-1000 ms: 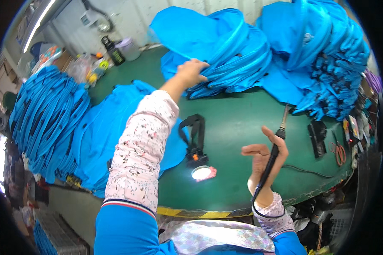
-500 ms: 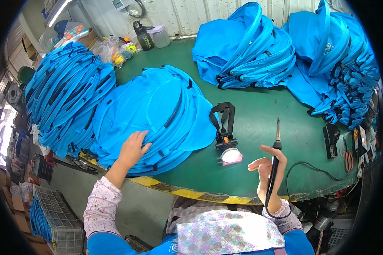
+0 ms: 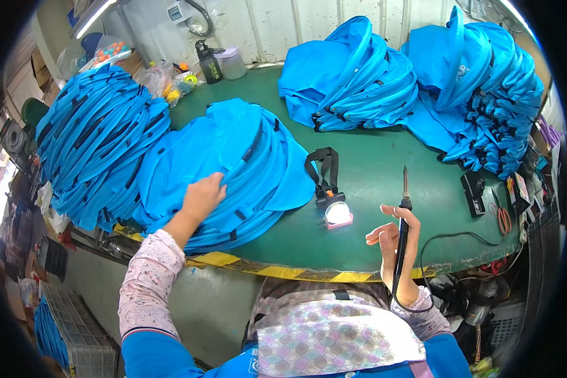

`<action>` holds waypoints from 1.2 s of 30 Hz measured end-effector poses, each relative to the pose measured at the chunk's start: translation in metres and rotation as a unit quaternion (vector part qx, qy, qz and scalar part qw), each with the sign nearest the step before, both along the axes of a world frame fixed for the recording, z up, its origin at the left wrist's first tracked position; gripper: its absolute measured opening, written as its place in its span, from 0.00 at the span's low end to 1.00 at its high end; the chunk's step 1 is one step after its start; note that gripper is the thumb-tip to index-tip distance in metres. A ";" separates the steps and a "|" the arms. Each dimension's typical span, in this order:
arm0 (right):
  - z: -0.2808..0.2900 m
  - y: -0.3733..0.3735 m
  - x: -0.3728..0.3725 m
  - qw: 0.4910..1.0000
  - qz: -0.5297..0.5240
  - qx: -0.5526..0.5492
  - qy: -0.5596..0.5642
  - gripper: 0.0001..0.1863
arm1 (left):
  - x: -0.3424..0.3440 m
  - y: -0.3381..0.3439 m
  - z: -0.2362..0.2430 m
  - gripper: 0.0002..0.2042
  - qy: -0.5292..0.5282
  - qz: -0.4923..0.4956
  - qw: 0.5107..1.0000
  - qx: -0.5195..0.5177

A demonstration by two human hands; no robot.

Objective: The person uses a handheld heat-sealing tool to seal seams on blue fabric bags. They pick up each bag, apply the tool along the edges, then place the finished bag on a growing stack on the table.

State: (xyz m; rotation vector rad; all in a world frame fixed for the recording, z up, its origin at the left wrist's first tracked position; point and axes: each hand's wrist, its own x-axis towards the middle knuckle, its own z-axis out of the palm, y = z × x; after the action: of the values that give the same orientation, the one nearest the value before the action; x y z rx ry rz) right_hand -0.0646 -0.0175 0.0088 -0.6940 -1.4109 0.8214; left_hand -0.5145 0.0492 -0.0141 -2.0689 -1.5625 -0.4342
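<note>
A stack of blue fabric hoops (image 3: 201, 142) with black tabs lies on the green table in front of me. My left hand (image 3: 203, 198) is over its near part with the fingers drawn together. Whether they pinch the fabric is hidden. In my right hand (image 3: 408, 246) is a soldering iron (image 3: 402, 242), held upright with its thin metal tip pointing away from me. The iron's tip touches nothing. Between the hands lies a headlamp (image 3: 329, 195) with a black strap, its round lamp shining.
A taller blue stack (image 3: 94, 145) leans at the left. More blue bundles (image 3: 353, 82) fill the back right. A black bottle (image 3: 209, 63) and a lidded jar (image 3: 232, 64) stand at the wall. Scissors (image 3: 504, 219) lie at right, near the iron's cord (image 3: 450, 236).
My left hand has lifted slightly up and right over the blue stack, its fingers going from spread to drawn together. My right hand keeps its grip on the soldering iron. The view has shifted slightly.
</note>
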 end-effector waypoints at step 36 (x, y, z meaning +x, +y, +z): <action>0.096 0.075 -0.070 0.947 -0.076 0.307 0.058 0.31 | 0.239 -0.121 -0.026 0.18 -0.836 -0.228 0.382 -0.322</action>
State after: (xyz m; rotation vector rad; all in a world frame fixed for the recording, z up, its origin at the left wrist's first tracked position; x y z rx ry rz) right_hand -0.1343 0.0571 0.1046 -0.2600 -1.3843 0.2633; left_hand -0.2755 -0.0716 -0.0400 -2.2780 -1.9059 -3.5086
